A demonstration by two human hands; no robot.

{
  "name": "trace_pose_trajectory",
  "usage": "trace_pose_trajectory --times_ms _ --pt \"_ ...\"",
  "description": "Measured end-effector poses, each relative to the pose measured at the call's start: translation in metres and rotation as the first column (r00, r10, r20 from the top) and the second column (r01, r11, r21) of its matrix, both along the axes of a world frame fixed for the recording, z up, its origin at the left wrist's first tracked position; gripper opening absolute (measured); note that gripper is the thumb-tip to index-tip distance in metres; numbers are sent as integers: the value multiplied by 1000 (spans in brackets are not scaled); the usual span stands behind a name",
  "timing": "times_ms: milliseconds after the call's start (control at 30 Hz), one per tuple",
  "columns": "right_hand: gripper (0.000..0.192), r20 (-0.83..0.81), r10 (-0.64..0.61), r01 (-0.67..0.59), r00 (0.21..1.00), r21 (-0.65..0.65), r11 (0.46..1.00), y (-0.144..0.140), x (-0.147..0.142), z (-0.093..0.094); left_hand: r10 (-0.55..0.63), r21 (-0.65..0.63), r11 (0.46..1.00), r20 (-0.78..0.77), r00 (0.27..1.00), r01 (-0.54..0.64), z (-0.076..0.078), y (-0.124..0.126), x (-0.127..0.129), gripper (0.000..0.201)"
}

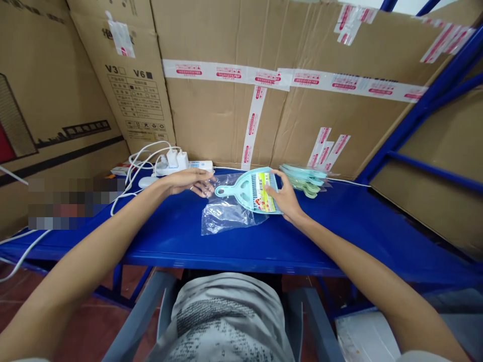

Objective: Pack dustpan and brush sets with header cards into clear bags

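1. While both arms reached far across the blue table [339,226], the right hand [286,200] gripped a light-blue dustpan [249,190] by its wide end, fingers [272,193] closed over the colourful label there.
2. Dustpan lay near the table's middle, handle pointing left, resting partly on a clear plastic bag [225,210].
3. Left hand [190,181] sat just left of the dustpan handle, palm down, fingers [206,189] curled loosely at the far-left edge of the bag; whether they pinched the plastic or only touched it, could not tell.
4. Bag lay flat and crinkled, stretching toward the near side from under the dustpan.
5. Just right of the right hand, a stack of bagged pale-green dustpans [307,180] sat on the table at its far edge.
6. Far left, a white power strip [181,165] with plugged chargers and white cables [130,183] trailing off the left edge.
7. Taped cardboard boxes [264,85] stood behind the table; blue rack frame [426,105] at right.
8. A blurred patch covered part of the left side.
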State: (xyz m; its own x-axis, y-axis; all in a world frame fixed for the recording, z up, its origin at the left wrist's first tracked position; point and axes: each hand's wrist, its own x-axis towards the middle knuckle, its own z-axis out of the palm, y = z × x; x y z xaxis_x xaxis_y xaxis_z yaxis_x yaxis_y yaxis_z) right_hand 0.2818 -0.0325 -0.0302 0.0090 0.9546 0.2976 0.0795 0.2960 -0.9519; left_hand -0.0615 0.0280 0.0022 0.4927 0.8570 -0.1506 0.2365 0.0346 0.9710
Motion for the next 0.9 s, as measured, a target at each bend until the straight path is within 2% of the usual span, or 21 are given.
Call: trace_pose_trajectory --times_ms 67,133,233,300,433,500,600,700,800,900 --pt "53 23 3 -3 1000 1 1000 0 1 1 -10 -28 1000 137 991 14 2 -3 5 40" --pt "46 31 6 -6 999 -20 1000 0 2 2 -10 -82 996 227 974 30 0 -3 9 42" --pt "48 13 -7 7 1000 -11 1000 0 1 5 32 -159 987 317 948 20 -3 -3 15 29" --pt "51 -16 -33 33 999 12 999 -1 2 8 62 -162 987 402 914 5 -4 -5 20 20" --pt "52 -71 -46 48 996 37 998 -5 6 20 -7 -85 994 568 823 67 -3 -17 34 27" --pt "58 -78 3 -2 997 21 1000 -7 8 25 -12 -57 997 589 808 57 -4 -22 39 29" --pt "77 -45 145 -146 988 -11 989 -9 11 28 37 -36 999 590 806 -19 -4 -24 43 29" --pt "88 6 257 -257 966 -36 966 -11 11 26 7 4 1000 587 810 -11 -3 -25 42 26" --pt "88 53 267 -266 962 -38 963 -13 8 24 -39 33 999 590 806 24 -2 -26 43 23" --pt "90 65 204 -206 977 23 978 -18 3 22 4 23 999 613 790 -24 -2 -26 44 13"
